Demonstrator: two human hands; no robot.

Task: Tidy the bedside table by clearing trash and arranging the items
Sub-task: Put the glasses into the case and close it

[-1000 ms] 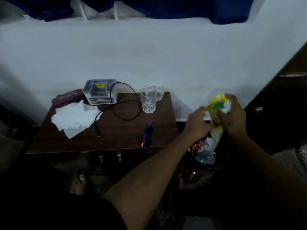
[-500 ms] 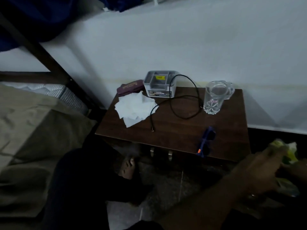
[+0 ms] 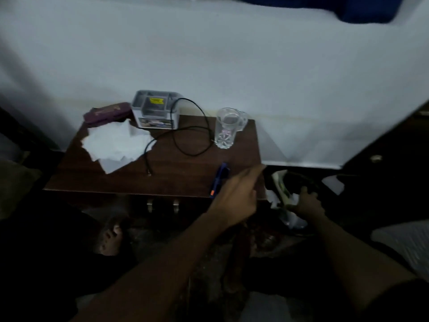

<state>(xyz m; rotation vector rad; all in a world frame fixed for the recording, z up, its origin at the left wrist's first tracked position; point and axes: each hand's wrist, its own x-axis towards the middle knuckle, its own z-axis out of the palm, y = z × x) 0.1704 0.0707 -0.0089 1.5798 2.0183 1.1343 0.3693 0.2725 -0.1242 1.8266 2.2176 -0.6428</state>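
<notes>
Trash, a crumpled white and green wrapper, sits low at the right of the bedside table, over a dark bin. Your right hand grips it. Your left hand hovers relaxed, fingers straight, over the table's front right corner beside blue sunglasses. Farther back stand a glass, black cable, white tissues and grey box.

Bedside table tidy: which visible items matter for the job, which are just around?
Job items:
white tissues
black cable
glass
blue pen
grey box
maroon case
wrapper trash, right hand on it
left hand

Just around:
white wall
blue curtain
</notes>
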